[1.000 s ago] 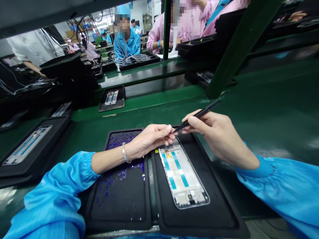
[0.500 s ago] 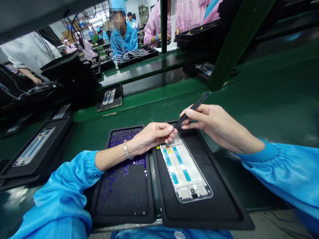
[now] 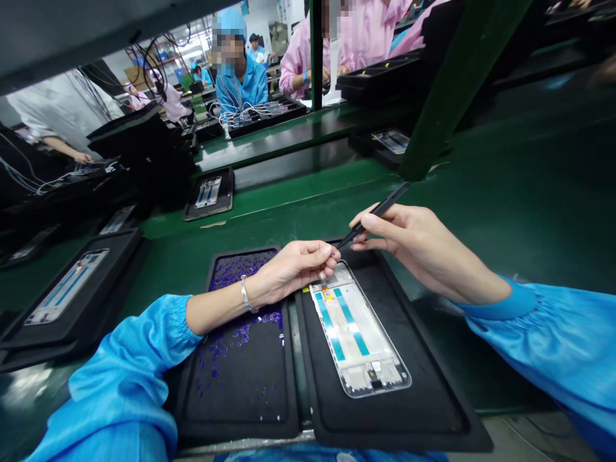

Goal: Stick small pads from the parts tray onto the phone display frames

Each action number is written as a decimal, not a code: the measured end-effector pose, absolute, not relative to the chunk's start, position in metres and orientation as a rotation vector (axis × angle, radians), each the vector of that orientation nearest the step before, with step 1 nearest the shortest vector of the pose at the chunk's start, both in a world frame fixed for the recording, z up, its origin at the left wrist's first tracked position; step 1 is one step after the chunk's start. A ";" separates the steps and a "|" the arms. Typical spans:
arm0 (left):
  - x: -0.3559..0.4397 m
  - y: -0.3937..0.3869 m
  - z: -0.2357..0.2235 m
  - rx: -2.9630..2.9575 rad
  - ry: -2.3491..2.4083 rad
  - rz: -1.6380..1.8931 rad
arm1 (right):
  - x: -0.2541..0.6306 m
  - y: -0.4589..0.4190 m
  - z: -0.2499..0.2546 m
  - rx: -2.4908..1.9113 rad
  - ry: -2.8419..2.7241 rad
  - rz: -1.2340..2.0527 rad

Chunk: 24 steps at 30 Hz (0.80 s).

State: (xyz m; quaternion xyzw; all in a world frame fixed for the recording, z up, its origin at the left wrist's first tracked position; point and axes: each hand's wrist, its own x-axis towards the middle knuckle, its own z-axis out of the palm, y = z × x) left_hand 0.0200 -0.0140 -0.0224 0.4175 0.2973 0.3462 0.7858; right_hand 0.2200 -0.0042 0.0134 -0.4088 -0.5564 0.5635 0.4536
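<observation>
My right hand (image 3: 392, 234) grips black tweezers (image 3: 380, 212), their tip pointing down-left to the fingertips of my left hand (image 3: 308, 263). The left thumb and forefinger are pinched together; a tiny purplish piece seems to show there, too small to name. Just under my left hand lies a phone frame (image 3: 356, 340), silver with teal strips, tilted in a black tray (image 3: 433, 410). Below my left wrist is a second black tray (image 3: 240, 398) scattered with small purple pieces (image 3: 235, 269), partly hidden by my forearm.
More phone frames lie in black trays at left (image 3: 67, 289) and on the far side of the bench (image 3: 209, 192). A green post (image 3: 447, 96) rises at the right. Beyond the bench, a person in blue (image 3: 245, 77) and others in pink sit near trays with white cables.
Both hands keep nearly the same pose, with the tweezers still at the left fingertips. The view has shifted slightly.
</observation>
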 end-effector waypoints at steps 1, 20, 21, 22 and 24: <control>0.020 -0.014 -0.022 0.898 0.640 0.747 | 0.220 -0.004 0.013 -1.010 -1.383 1.389; 0.021 -0.012 -0.021 1.039 0.680 0.720 | 0.221 -0.002 0.006 -0.914 -1.504 1.362; 0.020 -0.011 -0.019 1.048 0.696 0.722 | 0.221 -0.003 0.007 -0.908 -1.517 1.335; 0.018 -0.011 -0.015 1.077 0.726 0.726 | 0.221 -0.004 0.007 -0.905 -1.523 1.302; 0.016 -0.016 -0.005 1.278 0.823 0.744 | 0.223 -0.005 0.010 -0.919 -1.504 1.224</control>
